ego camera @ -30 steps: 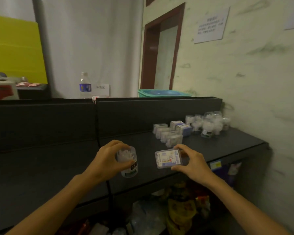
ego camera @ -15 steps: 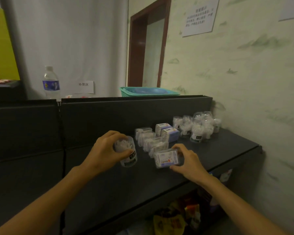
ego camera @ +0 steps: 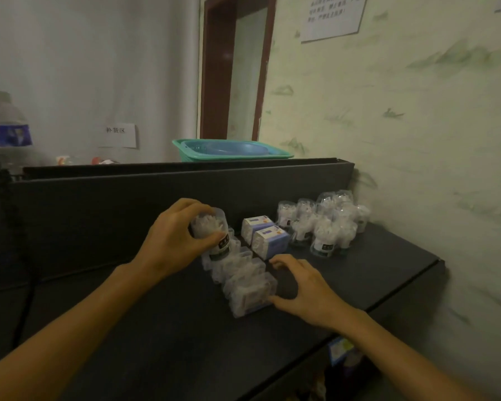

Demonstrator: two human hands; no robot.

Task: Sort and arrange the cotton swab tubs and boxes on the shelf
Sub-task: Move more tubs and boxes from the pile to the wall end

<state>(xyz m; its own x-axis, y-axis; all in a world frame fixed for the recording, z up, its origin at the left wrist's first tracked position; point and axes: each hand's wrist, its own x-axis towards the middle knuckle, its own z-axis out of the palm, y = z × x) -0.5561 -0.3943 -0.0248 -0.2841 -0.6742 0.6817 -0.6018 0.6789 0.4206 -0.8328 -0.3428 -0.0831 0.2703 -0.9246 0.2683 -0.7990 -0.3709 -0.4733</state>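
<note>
Head view first: we look down at a dark shelf [ego camera: 359, 273] that runs along a pale wall on the right, with a dark upright back panel [ego camera: 128, 204] behind it. We see the left hand [ego camera: 171, 241] held above the shelf, its fingers and thumb curled round a clear round tub of cotton swabs [ego camera: 214, 233] with a dark label, which tilts a little and sits just over the far end of a row of clear boxes [ego camera: 237, 273]. That row runs from far to near, the boxes standing close against one another, and the nearest clear box [ego camera: 250, 295] is at its front end. We find the right hand [ego camera: 307, 290] low over the shelf just right of this box, thumb touching the box's lower right corner, fingers arched and spread apart over bare shelf, gripping nothing that we can make out. Right of the row stand two white and blue boxes [ego camera: 265, 234], one behind the other and touching. Farther right, near the wall, a cluster of clear round tubs [ego camera: 324, 224] stands packed together in the far corner of the shelf. Beyond the back panel we see a green basket [ego camera: 232, 150] holding something blue, a water bottle [ego camera: 8, 131] at the far left, a small paper label [ego camera: 116, 136] on the grey wall, a brown door frame [ego camera: 217, 68], and a printed notice [ego camera: 331, 17] on the right wall, too blurred to read.
</note>
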